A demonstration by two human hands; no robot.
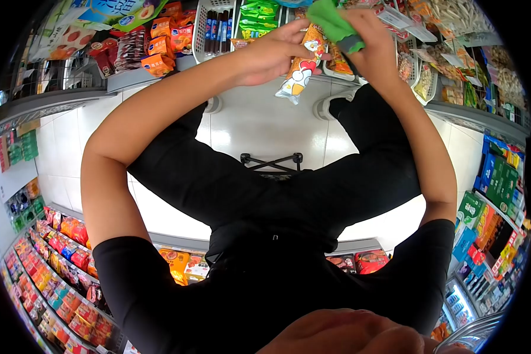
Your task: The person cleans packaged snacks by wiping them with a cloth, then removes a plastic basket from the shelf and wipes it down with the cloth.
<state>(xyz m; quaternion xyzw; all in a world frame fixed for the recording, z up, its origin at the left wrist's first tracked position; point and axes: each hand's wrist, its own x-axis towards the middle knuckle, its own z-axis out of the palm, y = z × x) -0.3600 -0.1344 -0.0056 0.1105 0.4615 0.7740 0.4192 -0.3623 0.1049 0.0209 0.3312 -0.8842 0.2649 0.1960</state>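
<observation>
My left hand (pixel 270 58) is closed around a long orange-and-white snack packet (pixel 302 74) with cartoon pictures on it. The packet is tilted, its lower end pointing toward me over the floor. In my right hand (pixel 373 46) is a green cloth (pixel 330 22) with a grey patch, pressed near the packet's upper end. Whether the cloth touches the packet there is hard to make out. Just beyond both hands are white baskets with snacks, among them green packets (pixel 258 17) and dark slim packs (pixel 219 30).
A grey shelf edge (pixel 88 95) runs across in front of me, with orange packets (pixel 161 44) at the left and bagged dry goods (pixel 454 23) at the right. Below is a tiled floor (pixel 265 121) and a folding stool frame (pixel 271 162) between my legs. Stocked shelves (pixel 65 283) stand behind me.
</observation>
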